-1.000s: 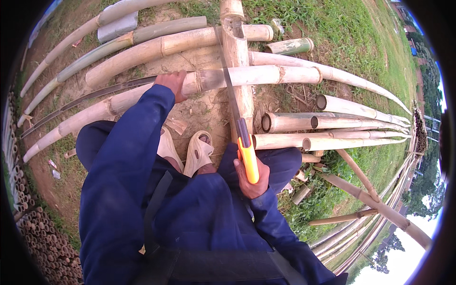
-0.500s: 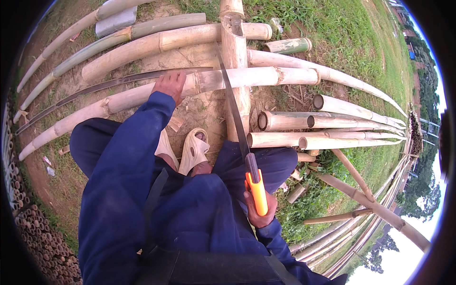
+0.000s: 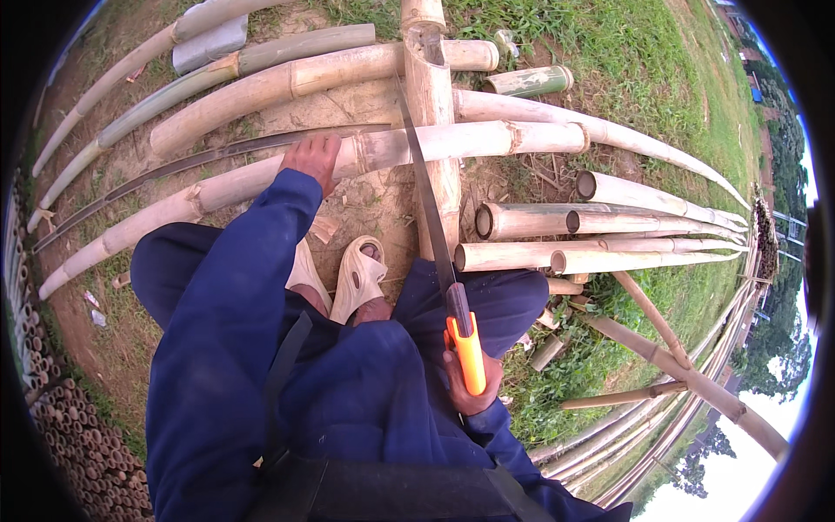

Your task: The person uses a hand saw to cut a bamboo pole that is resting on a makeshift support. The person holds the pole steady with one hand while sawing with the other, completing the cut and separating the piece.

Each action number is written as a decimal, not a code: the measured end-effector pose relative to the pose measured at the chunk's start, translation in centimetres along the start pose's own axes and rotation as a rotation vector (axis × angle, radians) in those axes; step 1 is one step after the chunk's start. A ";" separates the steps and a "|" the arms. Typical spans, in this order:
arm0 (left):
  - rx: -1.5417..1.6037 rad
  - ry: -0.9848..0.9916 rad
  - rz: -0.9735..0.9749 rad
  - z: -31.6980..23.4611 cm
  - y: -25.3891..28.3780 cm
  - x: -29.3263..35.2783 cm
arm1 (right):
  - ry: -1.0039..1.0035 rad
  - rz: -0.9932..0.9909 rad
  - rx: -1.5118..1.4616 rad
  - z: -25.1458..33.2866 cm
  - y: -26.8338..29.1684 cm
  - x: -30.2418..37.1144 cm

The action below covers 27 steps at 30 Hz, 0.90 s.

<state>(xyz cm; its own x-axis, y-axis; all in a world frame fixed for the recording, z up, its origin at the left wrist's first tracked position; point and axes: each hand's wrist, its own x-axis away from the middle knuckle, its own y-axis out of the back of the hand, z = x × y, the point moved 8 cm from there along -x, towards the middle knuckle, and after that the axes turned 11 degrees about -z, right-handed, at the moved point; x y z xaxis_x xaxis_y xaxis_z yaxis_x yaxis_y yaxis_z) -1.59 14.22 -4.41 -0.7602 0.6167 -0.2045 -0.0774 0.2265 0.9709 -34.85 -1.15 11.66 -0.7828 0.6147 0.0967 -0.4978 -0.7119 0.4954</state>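
A pale bamboo pole (image 3: 470, 142) lies crosswise in front of me, resting over a thicker bamboo piece (image 3: 432, 103) that has a notch cut near its far end. My left hand (image 3: 315, 162) is closed over the pole, left of that support. In my right hand (image 3: 475, 387) is the orange handle of a hand saw (image 3: 432, 209), gripped near my right knee. The saw's long dark blade slants away from me across the pole, over the support. Whether its teeth have entered the bamboo cannot be made out.
More bamboo poles (image 3: 287, 80) lie on the ground beyond and to the left. Cut pole ends (image 3: 513, 257) cluster at right, beside a short green piece (image 3: 531, 82). My sandalled feet (image 3: 357, 278) are below the pole. Stacked bamboo (image 3: 83, 444) fills the lower left.
The saw's handle has shifted slightly left against the scene, with the blade still across the pole. My left hand stays on the pole. The whole view has moved a little.
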 end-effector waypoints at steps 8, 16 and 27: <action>-0.008 -0.061 -0.019 -0.4 0.0 0.5 | -0.042 0.040 -0.206 -1.5 -6.8 -10.9; 0.010 0.029 0.129 0.2 -0.8 -0.1 | -0.029 -0.054 -0.095 -2.6 0.5 1.0; 0.129 -0.027 0.100 0.8 0.3 -1.4 | 0.048 -0.035 -0.236 -2.2 -7.6 -10.9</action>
<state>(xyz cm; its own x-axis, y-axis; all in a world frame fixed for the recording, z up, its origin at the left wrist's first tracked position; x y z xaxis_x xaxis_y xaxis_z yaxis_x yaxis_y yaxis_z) -0.02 14.03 -3.89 -0.7421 0.6608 -0.1125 0.0824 0.2565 0.9630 -23.34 -3.22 5.00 -0.7774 0.6278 0.0388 -0.5943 -0.7534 0.2813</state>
